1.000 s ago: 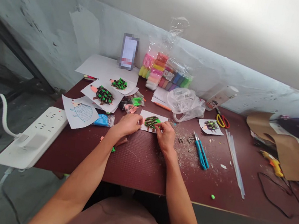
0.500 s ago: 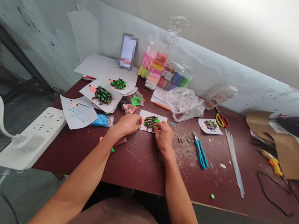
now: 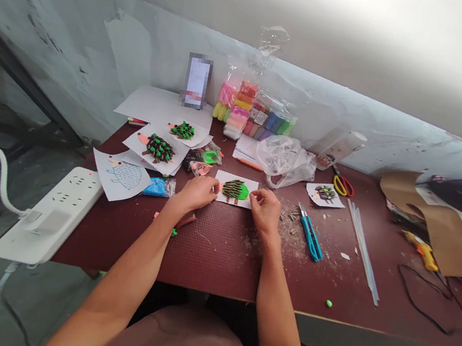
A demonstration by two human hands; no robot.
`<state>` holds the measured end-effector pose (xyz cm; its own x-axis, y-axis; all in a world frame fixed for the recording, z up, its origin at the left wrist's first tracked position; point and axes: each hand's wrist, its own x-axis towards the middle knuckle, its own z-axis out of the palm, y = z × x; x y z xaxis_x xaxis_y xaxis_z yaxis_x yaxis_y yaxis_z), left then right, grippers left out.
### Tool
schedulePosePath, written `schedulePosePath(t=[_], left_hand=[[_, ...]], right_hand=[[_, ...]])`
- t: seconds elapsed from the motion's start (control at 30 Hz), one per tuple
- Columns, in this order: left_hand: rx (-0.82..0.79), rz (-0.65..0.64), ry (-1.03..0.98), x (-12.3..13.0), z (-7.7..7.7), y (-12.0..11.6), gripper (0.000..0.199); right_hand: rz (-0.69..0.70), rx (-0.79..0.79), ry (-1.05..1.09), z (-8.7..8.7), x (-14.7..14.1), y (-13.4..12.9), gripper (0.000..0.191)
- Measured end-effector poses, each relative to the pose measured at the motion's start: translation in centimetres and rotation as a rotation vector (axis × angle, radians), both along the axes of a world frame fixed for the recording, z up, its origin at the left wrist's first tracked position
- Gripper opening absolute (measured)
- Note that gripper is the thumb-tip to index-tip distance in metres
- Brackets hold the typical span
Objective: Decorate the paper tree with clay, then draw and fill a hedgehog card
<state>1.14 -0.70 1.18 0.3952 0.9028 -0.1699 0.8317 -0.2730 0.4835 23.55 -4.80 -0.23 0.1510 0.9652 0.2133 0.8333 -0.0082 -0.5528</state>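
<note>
A small white paper card (image 3: 249, 202) lies on the table between my hands. On it is a hedgehog (image 3: 237, 190) of green clay, with rows of dark striped seed shells over its left and middle; bare green clay shows at its right end. My left hand (image 3: 198, 192) is closed at the card's left edge, thumb and fingers gripping it there. Just off the card's right edge, my right hand (image 3: 267, 210) is pinched; whatever its fingertips hold is too small to make out. Loose seed shells (image 3: 292, 223) and crumbs lie right of that hand.
Blue tweezers (image 3: 311, 237), scissors (image 3: 344, 186) and clear glue sticks (image 3: 363, 251) lie to the right, with a yellow glue gun (image 3: 424, 251) beyond. Finished hedgehog cards (image 3: 156, 148) and a power strip (image 3: 49, 216) are at left. Clay packs (image 3: 241, 110) stand behind.
My right hand has moved right, off the hedgehog to beside the card's edge, uncovering the green clay. My left hand stays at the card's left edge.
</note>
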Motion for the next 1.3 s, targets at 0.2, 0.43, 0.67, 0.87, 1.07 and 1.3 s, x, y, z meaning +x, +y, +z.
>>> schedulePosePath(t=[0.2, 0.43, 0.67, 0.87, 1.07, 1.3], left_hand=[[-0.017, -0.007, 0.002, -0.1, -0.1, 0.1, 0.019], [-0.013, -0.014, 0.000, -0.2, -0.1, 0.1, 0.017], [-0.005, -0.017, -0.001, -0.2, 0.0, 0.0, 0.018], [-0.016, -0.014, -0.006, -0.2, 0.0, 0.1, 0.017], [-0.015, 0.000, 0.000, -0.1, -0.2, 0.1, 0.018], [0.002, -0.002, 0.010, 0.0, 0.0, 0.0, 0.019]], right_hand=[[-0.395, -0.152, -0.200, 0.9, 4.7, -0.8, 0.023], [-0.412, -0.362, -0.200, 2.3, 6.6, -1.9, 0.025], [-0.369, -0.347, -0.196, 2.3, 6.2, -1.9, 0.019], [-0.271, -0.360, -0.204, 2.0, 5.0, -1.8, 0.013], [-0.237, -0.378, -0.333, 2.3, 4.0, -1.5, 0.019], [-0.188, -0.376, -0.334, 2.1, 4.0, -2.0, 0.018]])
